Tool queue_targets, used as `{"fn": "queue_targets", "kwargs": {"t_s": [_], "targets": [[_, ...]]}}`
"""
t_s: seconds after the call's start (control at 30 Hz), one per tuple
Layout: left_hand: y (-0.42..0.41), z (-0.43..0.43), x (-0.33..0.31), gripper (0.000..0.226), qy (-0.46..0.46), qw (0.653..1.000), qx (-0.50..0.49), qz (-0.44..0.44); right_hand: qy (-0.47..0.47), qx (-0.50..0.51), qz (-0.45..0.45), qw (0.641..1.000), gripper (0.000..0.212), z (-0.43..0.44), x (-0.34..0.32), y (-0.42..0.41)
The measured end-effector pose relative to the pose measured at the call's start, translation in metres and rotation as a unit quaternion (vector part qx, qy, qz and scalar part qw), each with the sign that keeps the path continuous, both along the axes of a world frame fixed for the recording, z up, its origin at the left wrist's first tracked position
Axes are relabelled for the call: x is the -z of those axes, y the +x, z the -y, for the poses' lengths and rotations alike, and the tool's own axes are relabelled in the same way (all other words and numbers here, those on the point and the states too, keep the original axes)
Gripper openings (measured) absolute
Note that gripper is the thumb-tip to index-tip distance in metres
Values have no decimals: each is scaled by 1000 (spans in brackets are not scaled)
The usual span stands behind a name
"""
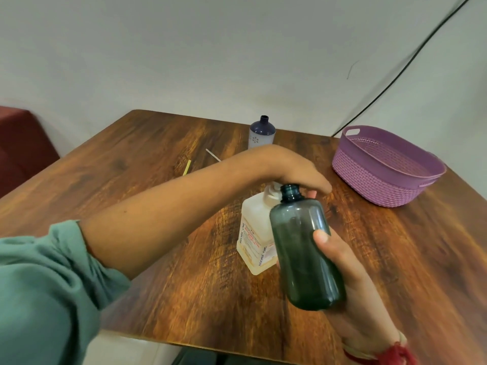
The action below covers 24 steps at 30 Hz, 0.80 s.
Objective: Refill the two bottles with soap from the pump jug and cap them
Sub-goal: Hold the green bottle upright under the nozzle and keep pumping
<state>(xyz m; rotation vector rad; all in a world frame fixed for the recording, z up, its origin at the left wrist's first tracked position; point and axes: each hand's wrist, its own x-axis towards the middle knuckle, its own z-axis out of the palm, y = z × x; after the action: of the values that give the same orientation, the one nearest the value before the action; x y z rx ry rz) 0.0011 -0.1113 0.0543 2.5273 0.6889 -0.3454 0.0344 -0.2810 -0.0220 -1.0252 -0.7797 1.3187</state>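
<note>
The right hand (350, 280) grips the green bottle (303, 248) low on its body, thumb across the front and fingers hidden behind. The bottle is lifted off the table (184, 299) and leans a little to the left. Its mouth is uncapped and sits just under the left hand's fingertips. A red thread (390, 354) circles the right wrist.

The left hand (292, 169) lies flat over the pump (271, 192), fingers fairly straight and reaching right, past the bottle's mouth. The palm hides most of the pump head, so the spout's place relative to the mouth cannot be told. A green sleeve (39, 285) is pushed up that arm.

The jug (254, 241) stands on the table directly under the left hand. It is just left of and behind the green bottle, which covers its right side.

Further back, beyond the left wrist, a blue bottle (262, 134) stands upright and uncapped. To its left a yellow stick (187, 167) and a white stick (213, 155) lie on the wood, apart from each other. A purple basket (369, 180) sits at the right edge, well apart from both hands. A black cable (395, 75) runs down the wall behind it.
</note>
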Motion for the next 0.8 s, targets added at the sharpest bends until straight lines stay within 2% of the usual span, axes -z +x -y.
{"fn": "queue_targets", "kwargs": {"t_s": [0.13, 0.23, 0.37, 0.47, 0.63, 0.73, 0.8], "targets": [[0, -3, -4, 36, 25, 999, 19, -29, 1, 3, 5, 1000, 71, 0, -1, -2], [2, 0, -10, 34, 52, 998, 26, -16, 7, 0, 9, 1000, 68, 1, -3, -2], [-1, -1, -2, 35, -24, 999, -17, 22, 4, -3, 13, 1000, 67, 0, -2, -2], [-3, -2, 0, 35, -26, 999, -17, 13, 6, 1, 10, 1000, 67, -1, -2, -4], [-2, 0, -9, 37, 22, 998, 39, -34, 18, -2, 12, 1000, 71, 3, -6, -3], [0, 2, -6, 40, -45, 999, 15, 9, 24, -1, 9, 1000, 67, 2, -4, -2], [-1, 4, -3, 37, -54, 998, 9, 25, 24, 3, 0, 1000, 68, 0, -3, -2]]}}
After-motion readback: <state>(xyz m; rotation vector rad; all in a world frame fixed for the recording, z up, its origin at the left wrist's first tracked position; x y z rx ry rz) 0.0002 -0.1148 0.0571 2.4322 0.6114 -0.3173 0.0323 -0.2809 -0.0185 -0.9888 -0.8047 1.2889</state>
